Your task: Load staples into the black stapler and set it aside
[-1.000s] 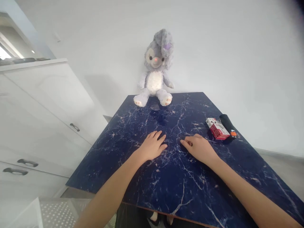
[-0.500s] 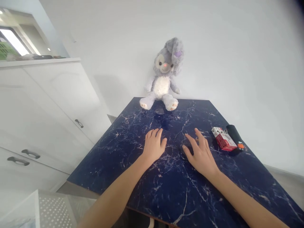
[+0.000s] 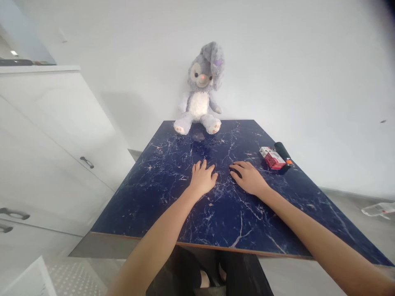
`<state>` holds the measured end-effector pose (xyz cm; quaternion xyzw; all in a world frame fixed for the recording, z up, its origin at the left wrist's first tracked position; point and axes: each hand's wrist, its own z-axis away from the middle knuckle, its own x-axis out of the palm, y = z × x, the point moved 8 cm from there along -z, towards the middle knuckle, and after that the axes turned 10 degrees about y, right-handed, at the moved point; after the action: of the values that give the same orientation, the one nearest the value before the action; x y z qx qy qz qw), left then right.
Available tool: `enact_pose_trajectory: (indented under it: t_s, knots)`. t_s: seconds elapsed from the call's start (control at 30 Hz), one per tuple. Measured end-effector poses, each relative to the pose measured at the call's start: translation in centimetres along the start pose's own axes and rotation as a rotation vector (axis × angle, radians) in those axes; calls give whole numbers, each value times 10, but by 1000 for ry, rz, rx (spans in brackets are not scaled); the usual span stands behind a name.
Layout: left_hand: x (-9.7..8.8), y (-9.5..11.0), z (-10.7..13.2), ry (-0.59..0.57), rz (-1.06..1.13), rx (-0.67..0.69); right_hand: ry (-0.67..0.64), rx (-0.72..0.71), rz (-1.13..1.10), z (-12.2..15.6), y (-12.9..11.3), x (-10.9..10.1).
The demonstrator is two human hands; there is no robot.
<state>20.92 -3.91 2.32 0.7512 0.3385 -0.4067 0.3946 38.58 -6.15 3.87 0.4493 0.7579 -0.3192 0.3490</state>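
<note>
My left hand [image 3: 203, 177] lies palm down on the dark blue marbled table [image 3: 160, 197], its fingers spread and nothing in it. To its right, my right hand [image 3: 247, 176] rests on the same surface, turned inward, with the fingers apart and no object held. Beyond both hands, a grey plush rabbit [image 3: 199, 105] with a white belly sits at the table's back edge, against the wall. Past my right hand lies a red and white box [image 3: 273, 158]. Beside that box is a dark cylinder [image 3: 282, 151] with an orange part at its near end.
White cabinets [image 3: 55, 135] with dark handles stand to the left of the table. A white perforated container [image 3: 70, 279] is at the lower left. On the floor at the right lies a clear plastic item [image 3: 378, 209]. My legs [image 3: 243, 273] show below the table's front edge.
The view has shifted, bringing the front edge and my legs into sight. My right hand has turned inward, its fingers now pointing left. My left hand stays palm down with fingers spread.
</note>
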Motion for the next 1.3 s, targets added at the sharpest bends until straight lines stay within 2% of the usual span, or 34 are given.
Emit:
enact_pose_trajectory:
  t_s: [0.13,0.23,0.33,0.4,0.47,0.53,0.6,0.67,0.73,0.87,0.93,1.03,1.1,1.2,1.3]
  knots:
    - [-3,-1,-1,12,-34,16,53,-43,-16,0,-7,-13]
    - [-4,-1,-4,35,-52,26,224,-20,36,-2,1,-41]
    - [-4,-2,-7,57,-59,32,447,145,141,0,33,-76]
    - [-4,-4,-10,62,-50,23,568,312,192,7,67,-97]
    - [-5,-6,-11,59,-34,6,614,492,180,16,107,-106]
    - [-6,-8,-13,60,-21,-16,580,694,101,27,150,-104]
    - [-7,-9,-14,68,-14,-42,435,882,-36,37,187,-87]
    - [-9,-10,-16,85,-4,-67,259,974,-120,42,208,-69]
    - [-11,-10,-18,111,22,-69,161,989,-123,43,216,-60]
    - [-27,-21,-20,214,51,-6,182,951,-92,40,208,-63]
    - [-42,-42,-21,268,19,16,185,919,-114,36,195,-61]
    - [-64,-87,-20,278,-55,50,176,877,-134,27,168,-52]
    - [-79,-119,-17,284,-130,51,160,839,-131,18,144,-42]
    - [-102,-161,-10,387,-152,-101,139,736,-187,-4,97,-22]
    - [-112,-179,-4,450,-79,-219,118,690,-299,-31,44,7]
